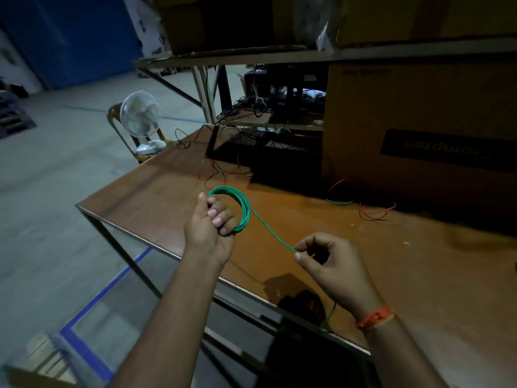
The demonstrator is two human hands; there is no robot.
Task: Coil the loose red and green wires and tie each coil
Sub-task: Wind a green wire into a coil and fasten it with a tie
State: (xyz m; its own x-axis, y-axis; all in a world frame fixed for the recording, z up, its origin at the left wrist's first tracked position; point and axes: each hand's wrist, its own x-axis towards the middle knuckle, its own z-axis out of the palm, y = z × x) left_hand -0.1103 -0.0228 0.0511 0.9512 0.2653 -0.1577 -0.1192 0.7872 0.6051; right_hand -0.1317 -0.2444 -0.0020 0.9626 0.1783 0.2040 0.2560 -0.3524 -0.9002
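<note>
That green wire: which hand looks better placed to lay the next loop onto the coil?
Probably the right hand: it pinches the free green strand leading from the green coil, so it can swing it round. The left hand is occupied gripping the coil itself.

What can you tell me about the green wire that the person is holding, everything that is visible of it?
The green wire is thin, smooth and looks plastic-coated. Part of it is wound into a round coil of several loops, gripped by the left hand above the brown table. From the coil one strand runs down and right to the right hand, which pinches it. Below that hand a further piece hangs past the table's near edge.
</note>
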